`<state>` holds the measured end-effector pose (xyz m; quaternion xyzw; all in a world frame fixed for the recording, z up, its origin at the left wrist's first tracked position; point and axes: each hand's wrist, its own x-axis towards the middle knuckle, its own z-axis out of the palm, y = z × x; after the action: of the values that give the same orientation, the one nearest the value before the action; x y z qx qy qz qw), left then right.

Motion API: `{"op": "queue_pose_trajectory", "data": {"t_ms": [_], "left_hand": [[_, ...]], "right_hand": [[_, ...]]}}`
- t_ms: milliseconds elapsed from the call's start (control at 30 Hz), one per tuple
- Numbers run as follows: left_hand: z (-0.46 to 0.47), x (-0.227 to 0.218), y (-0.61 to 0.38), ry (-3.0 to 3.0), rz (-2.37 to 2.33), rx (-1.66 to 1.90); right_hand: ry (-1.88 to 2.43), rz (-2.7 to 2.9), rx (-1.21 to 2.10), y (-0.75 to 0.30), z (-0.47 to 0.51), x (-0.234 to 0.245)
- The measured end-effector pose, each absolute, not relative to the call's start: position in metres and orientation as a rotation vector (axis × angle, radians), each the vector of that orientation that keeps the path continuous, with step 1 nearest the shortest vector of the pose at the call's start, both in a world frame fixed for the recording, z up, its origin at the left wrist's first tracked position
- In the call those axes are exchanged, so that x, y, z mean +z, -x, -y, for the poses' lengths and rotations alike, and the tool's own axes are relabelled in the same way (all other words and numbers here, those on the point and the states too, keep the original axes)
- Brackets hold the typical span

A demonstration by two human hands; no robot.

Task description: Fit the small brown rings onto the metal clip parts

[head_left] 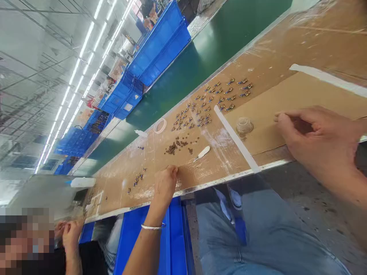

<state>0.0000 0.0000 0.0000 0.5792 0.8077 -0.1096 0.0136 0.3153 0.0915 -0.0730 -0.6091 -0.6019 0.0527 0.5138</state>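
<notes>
My left hand (pixel 166 183) rests at the table's front edge with its fingers closed; whatever is in them is hidden. Just beyond it lies a heap of small brown round pieces (pixel 172 148). A white-handled pointed tool (pixel 203 152) lies to the right of the heap. My right hand (pixel 321 133) is over the cardboard at the right, thumb and forefinger pinched together, and anything between them is too small to make out. Left of that hand sits a small clear cup (pixel 244 126). Many little blue and gold figures (pixel 219 91) stand or lie in loose rows farther back.
A tape roll (pixel 160 125) and a small white bottle (pixel 141 133) lie near the back edge. More small figures (pixel 137 179) are at the left. Green belt (pixel 212 49) and blue crates (pixel 160 42) lie beyond. Another person's hands (pixel 70 231) are at the far left.
</notes>
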Motion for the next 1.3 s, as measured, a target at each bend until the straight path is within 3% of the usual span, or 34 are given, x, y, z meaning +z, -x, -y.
{"op": "queue_pose_trajectory", "data": {"t_ms": [233,400,633,767,867,1000,1133,1300], "left_hand": [[0.002,0.003,-0.006,-1.791,-2.527,-0.265],[0.002,-0.002,0.005,-1.738,-2.506,0.003],[0.032,-0.013,0.009,-1.514,-2.427,0.770],[0.059,-0.009,-0.025,-1.064,-2.078,1.397],[0.079,0.003,-0.056,-0.860,-1.872,1.576],[0.105,0.021,-0.077,-1.189,-1.950,1.529],[0.122,0.024,-0.078,-1.729,-1.958,1.477],[0.127,0.024,-0.078,-2.067,-1.940,1.393]], "right_hand": [[1.494,1.436,0.177,-0.315,-0.093,-0.070],[1.455,1.443,0.099,-0.314,-0.093,-0.072],[1.356,1.383,0.011,-0.320,-0.095,-0.075],[1.274,1.431,-0.112,-0.304,-0.065,-0.054],[0.941,1.649,0.434,-0.269,-0.021,-0.030],[0.627,1.600,1.113,-0.227,0.025,-0.015],[0.558,1.596,1.336,-0.219,0.036,-0.018],[0.486,1.664,1.364,-0.222,0.035,-0.020]]}}
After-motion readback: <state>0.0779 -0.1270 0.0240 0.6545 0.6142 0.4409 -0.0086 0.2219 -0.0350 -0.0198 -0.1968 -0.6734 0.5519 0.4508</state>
